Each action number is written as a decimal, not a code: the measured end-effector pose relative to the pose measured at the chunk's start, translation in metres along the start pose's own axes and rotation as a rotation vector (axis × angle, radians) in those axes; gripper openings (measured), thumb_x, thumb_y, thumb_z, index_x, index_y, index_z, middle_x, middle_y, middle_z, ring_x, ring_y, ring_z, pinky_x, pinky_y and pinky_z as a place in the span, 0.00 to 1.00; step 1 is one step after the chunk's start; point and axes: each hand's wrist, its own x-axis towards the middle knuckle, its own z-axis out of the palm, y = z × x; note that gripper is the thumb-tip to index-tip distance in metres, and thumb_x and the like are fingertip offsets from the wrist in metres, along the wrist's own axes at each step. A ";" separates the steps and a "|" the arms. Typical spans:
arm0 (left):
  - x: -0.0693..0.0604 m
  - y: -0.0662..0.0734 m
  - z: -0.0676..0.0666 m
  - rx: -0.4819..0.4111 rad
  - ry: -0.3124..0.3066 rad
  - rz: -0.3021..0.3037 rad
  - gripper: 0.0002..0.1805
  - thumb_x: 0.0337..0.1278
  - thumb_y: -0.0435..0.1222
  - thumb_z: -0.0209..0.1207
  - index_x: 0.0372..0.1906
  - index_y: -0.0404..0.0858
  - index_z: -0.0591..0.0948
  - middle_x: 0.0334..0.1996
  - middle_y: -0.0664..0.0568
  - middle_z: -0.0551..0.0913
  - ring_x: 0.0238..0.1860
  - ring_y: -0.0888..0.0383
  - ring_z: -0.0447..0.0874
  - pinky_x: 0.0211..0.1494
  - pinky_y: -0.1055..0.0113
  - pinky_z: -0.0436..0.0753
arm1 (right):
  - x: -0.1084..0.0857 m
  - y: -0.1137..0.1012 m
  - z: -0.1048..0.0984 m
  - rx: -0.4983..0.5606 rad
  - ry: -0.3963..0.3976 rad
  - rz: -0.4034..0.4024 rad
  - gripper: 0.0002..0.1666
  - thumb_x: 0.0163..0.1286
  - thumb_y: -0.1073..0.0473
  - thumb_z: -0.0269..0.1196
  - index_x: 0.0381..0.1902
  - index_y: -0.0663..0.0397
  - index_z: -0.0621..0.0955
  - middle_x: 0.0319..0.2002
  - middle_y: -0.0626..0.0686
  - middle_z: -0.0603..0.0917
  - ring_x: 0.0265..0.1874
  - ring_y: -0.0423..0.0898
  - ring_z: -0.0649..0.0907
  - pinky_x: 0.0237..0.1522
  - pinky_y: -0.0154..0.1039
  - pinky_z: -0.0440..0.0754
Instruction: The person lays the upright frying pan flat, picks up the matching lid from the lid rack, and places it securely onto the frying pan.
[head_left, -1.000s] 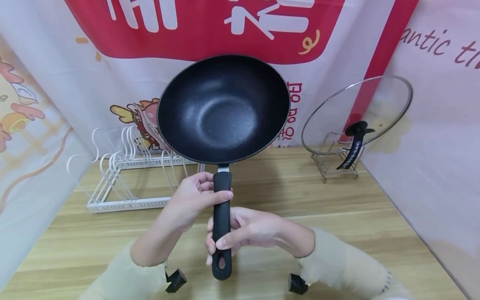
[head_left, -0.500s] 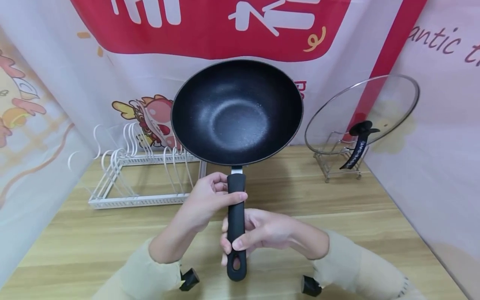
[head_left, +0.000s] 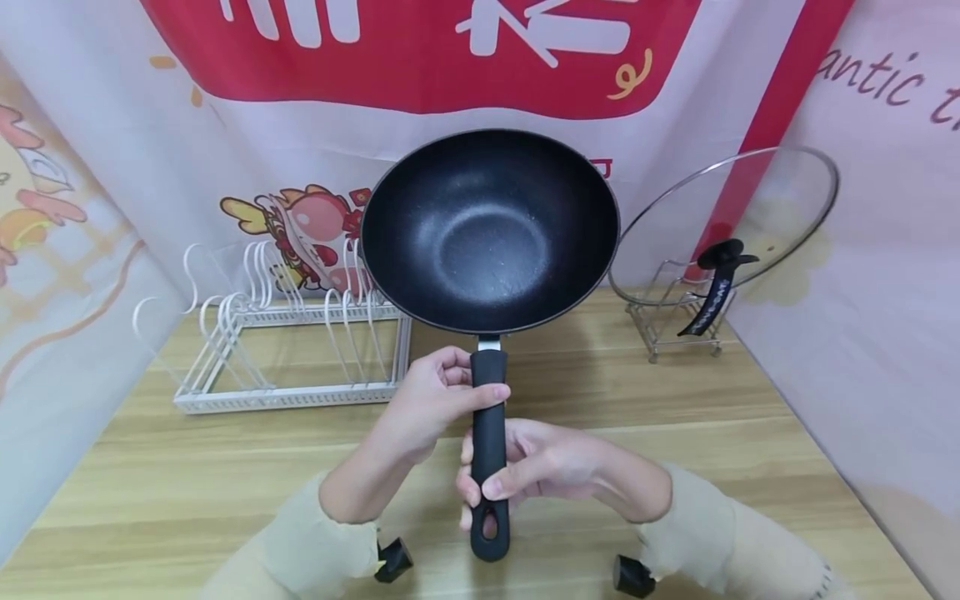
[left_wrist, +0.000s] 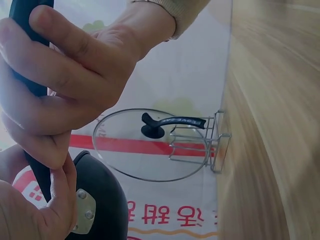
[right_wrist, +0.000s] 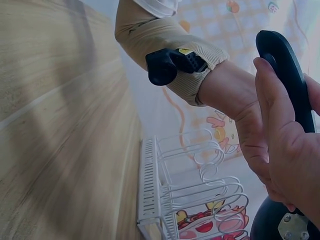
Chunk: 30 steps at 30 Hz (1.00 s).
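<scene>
A black wok (head_left: 491, 242) is held up above the table, its hollow inside facing me and its long handle (head_left: 489, 433) pointing down toward me. My left hand (head_left: 431, 400) grips the upper handle near the metal neck, thumb across the front. Lower down, my right hand (head_left: 543, 462) holds the handle just above its hanging hole, with fingers behind and thumb in front. In the left wrist view, the wok's outside (left_wrist: 102, 195) shows a riveted metal bracket (left_wrist: 85, 212). The right wrist view shows the handle (right_wrist: 287, 70) between the fingers and the bracket (right_wrist: 294, 229) below.
A white wire dish rack (head_left: 288, 396) stands on the wooden table (head_left: 225, 492) at left. At right, a glass lid (head_left: 667, 225) with a black knob handle (head_left: 712, 287) leans upright in a small wire stand (head_left: 652, 337). Printed cloth walls (head_left: 847, 250) enclose the back and sides.
The wok and both hands have shifted right and slightly down in the head view. Both hands keep the same hold on the handle.
</scene>
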 end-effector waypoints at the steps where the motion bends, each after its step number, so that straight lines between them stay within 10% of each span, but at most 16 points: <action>1: 0.000 -0.001 0.000 -0.004 0.002 -0.006 0.18 0.52 0.27 0.70 0.46 0.27 0.76 0.30 0.48 0.85 0.33 0.57 0.84 0.41 0.69 0.82 | 0.000 0.000 0.000 0.002 0.001 0.003 0.15 0.74 0.64 0.61 0.52 0.50 0.69 0.42 0.47 0.83 0.51 0.48 0.86 0.53 0.44 0.84; 30: -0.001 -0.015 0.004 -0.024 -0.038 -0.032 0.17 0.54 0.28 0.70 0.44 0.27 0.75 0.27 0.49 0.85 0.31 0.58 0.83 0.40 0.69 0.82 | -0.008 0.012 -0.004 0.045 -0.024 0.018 0.14 0.75 0.65 0.60 0.52 0.47 0.70 0.43 0.45 0.83 0.53 0.46 0.85 0.53 0.42 0.84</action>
